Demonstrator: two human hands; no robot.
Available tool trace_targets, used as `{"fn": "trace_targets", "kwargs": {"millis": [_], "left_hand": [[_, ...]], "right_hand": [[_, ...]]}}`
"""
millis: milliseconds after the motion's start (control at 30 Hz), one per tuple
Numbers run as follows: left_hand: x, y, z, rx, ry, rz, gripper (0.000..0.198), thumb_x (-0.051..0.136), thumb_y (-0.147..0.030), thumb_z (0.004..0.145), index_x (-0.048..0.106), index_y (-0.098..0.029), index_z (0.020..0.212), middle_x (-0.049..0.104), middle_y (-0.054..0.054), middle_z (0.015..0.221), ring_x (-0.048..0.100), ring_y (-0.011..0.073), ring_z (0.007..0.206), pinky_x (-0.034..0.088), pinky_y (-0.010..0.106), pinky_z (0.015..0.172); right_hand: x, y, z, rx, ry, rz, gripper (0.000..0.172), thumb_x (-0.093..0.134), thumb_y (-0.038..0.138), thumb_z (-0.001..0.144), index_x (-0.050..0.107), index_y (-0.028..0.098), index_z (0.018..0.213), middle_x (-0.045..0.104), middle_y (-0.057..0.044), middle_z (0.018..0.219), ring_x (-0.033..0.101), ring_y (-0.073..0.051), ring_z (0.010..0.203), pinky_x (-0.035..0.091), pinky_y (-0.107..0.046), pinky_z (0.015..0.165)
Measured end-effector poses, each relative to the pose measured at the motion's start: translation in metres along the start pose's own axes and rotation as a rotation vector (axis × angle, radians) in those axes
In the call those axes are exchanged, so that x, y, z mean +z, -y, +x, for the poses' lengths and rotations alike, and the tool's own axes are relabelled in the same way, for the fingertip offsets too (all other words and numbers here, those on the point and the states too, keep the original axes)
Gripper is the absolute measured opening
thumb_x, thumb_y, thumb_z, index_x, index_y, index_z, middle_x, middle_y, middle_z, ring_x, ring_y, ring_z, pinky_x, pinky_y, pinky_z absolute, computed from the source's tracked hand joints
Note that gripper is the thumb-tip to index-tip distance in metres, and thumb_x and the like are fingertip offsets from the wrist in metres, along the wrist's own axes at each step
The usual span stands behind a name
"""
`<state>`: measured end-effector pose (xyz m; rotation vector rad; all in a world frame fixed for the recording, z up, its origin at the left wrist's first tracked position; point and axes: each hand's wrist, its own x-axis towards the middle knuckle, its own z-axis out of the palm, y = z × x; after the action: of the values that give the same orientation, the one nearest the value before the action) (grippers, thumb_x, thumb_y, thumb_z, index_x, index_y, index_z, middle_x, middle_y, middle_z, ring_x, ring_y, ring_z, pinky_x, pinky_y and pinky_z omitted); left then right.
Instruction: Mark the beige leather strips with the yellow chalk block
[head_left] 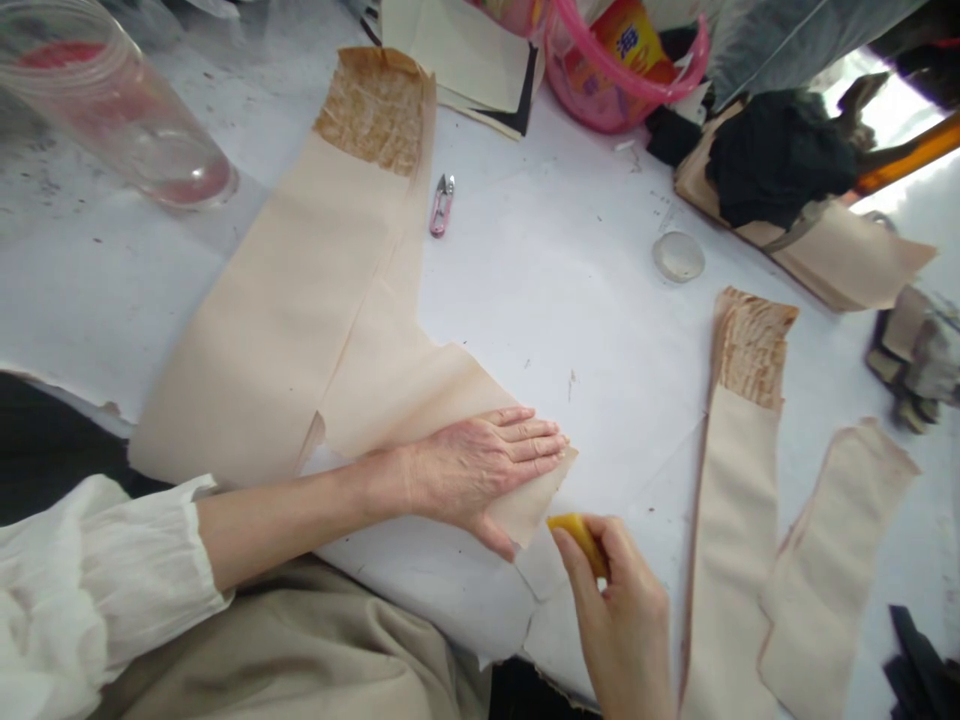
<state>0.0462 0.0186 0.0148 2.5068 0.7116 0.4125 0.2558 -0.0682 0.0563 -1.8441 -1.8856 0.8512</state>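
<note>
My left hand (487, 465) lies flat, fingers together and stretched out, pressing on a beige sheet of leather-like material (427, 390). The tip of that sheet sticks out past my fingers towards the right. Just right of the tip, my right hand (619, 600) pinches a small yellow block (577, 538) between thumb and fingers; a small gap separates block and sheet. Under and behind the sheet, a stack of larger beige pieces (277, 300) reaches up to a brown, glue-like coated end (379, 110).
Pink thread snips (442, 207) lie beyond the sheet. A clear jar (127, 110) stands back left, a pink basket (615, 80) at the back. Beige strips (739, 500) and a second beige stack (832, 540) lie right. A small round clear lid (679, 256) sits nearby on the white table (555, 280).
</note>
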Motion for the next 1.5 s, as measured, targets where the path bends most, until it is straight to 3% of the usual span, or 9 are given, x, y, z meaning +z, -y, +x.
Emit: {"fn": "trace_targets", "kwargs": {"millis": [133, 300, 400, 600, 800, 1000, 1133, 1300, 1500], "left_hand": [[-0.001, 0.0, 0.0, -0.005, 0.019, 0.009, 0.095, 0.056, -0.067, 0.08, 0.031, -0.005, 0.148, 0.036, 0.015, 0.154, 0.027, 0.027, 0.145, 0.012, 0.04, 0.122], [-0.001, -0.001, 0.0, -0.009, 0.014, 0.009, 0.099, 0.056, -0.07, 0.079, 0.03, -0.005, 0.149, 0.036, 0.016, 0.153, 0.028, 0.028, 0.145, 0.014, 0.041, 0.122], [-0.001, -0.001, 0.0, -0.008, 0.005, 0.006, 0.102, 0.057, -0.072, 0.077, 0.03, -0.005, 0.148, 0.037, 0.017, 0.153, 0.027, 0.0286, 0.145, 0.014, 0.041, 0.122], [-0.002, -0.001, 0.002, -0.01, 0.019, 0.0, 0.103, 0.064, -0.074, 0.07, 0.038, -0.007, 0.144, 0.04, 0.015, 0.152, 0.029, 0.0289, 0.144, 0.013, 0.04, 0.122], [-0.002, -0.001, 0.002, -0.01, 0.003, -0.036, 0.101, 0.063, -0.072, 0.073, 0.035, -0.007, 0.146, 0.039, 0.015, 0.152, 0.03, 0.0286, 0.144, 0.015, 0.041, 0.122], [-0.001, 0.0, 0.002, -0.006, -0.012, -0.057, 0.103, 0.068, -0.071, 0.069, 0.037, -0.009, 0.145, 0.041, 0.015, 0.151, 0.033, 0.0294, 0.142, 0.016, 0.042, 0.122], [-0.003, -0.001, 0.002, -0.008, 0.004, -0.055, 0.101, 0.068, -0.07, 0.071, 0.037, -0.008, 0.145, 0.04, 0.014, 0.151, 0.032, 0.0283, 0.143, 0.015, 0.04, 0.122], [-0.004, -0.002, 0.003, -0.022, 0.002, -0.062, 0.103, 0.067, -0.07, 0.07, 0.035, -0.008, 0.146, 0.041, 0.014, 0.151, 0.032, 0.0284, 0.143, 0.017, 0.04, 0.122], [-0.001, -0.001, 0.003, -0.006, 0.005, -0.063, 0.103, 0.068, -0.07, 0.07, 0.034, -0.009, 0.146, 0.04, 0.016, 0.151, 0.033, 0.0291, 0.142, 0.016, 0.042, 0.122]], "right_hand": [[0.015, 0.004, 0.001, -0.067, 0.008, -0.043, 0.016, 0.05, 0.028, 0.097, 0.054, 0.022, 0.083, 0.053, 0.002, 0.074, 0.052, -0.013, 0.062, 0.043, -0.021, 0.058], [-0.007, -0.003, -0.017, -0.002, 0.196, -0.035, 0.021, 0.052, 0.031, 0.096, 0.053, 0.022, 0.076, 0.056, 0.004, 0.068, 0.052, -0.011, 0.056, 0.042, -0.02, 0.053], [-0.012, 0.0, -0.006, 0.023, 0.113, -0.028, 0.018, 0.056, 0.034, 0.094, 0.054, 0.023, 0.08, 0.056, 0.003, 0.068, 0.052, -0.012, 0.058, 0.041, -0.02, 0.051], [0.02, 0.009, 0.012, -0.075, -0.051, -0.033, 0.016, 0.049, 0.027, 0.097, 0.054, 0.022, 0.083, 0.053, 0.002, 0.074, 0.053, -0.013, 0.063, 0.044, -0.022, 0.058], [-0.007, -0.012, -0.016, -0.103, 0.188, -0.037, 0.02, 0.053, 0.028, 0.096, 0.052, 0.023, 0.076, 0.053, 0.004, 0.067, 0.052, -0.01, 0.053, 0.043, -0.018, 0.05], [-0.006, -0.008, 0.023, -0.113, -0.036, -0.022, 0.014, 0.052, 0.024, 0.097, 0.054, 0.022, 0.083, 0.051, 0.002, 0.075, 0.051, -0.012, 0.062, 0.043, -0.02, 0.058], [0.006, -0.01, 0.026, -0.121, 0.001, 0.013, 0.016, 0.049, 0.023, 0.098, 0.054, 0.022, 0.083, 0.052, 0.002, 0.077, 0.053, -0.012, 0.065, 0.044, -0.021, 0.06], [-0.019, -0.022, 0.007, -0.066, 0.14, 0.021, 0.02, 0.054, 0.028, 0.096, 0.052, 0.023, 0.077, 0.051, 0.004, 0.069, 0.052, -0.011, 0.056, 0.043, -0.019, 0.053], [-0.009, -0.013, 0.044, -0.117, -0.057, 0.024, 0.011, 0.054, 0.025, 0.096, 0.056, 0.022, 0.086, 0.054, 0.002, 0.078, 0.052, -0.012, 0.066, 0.044, -0.021, 0.06]]}}
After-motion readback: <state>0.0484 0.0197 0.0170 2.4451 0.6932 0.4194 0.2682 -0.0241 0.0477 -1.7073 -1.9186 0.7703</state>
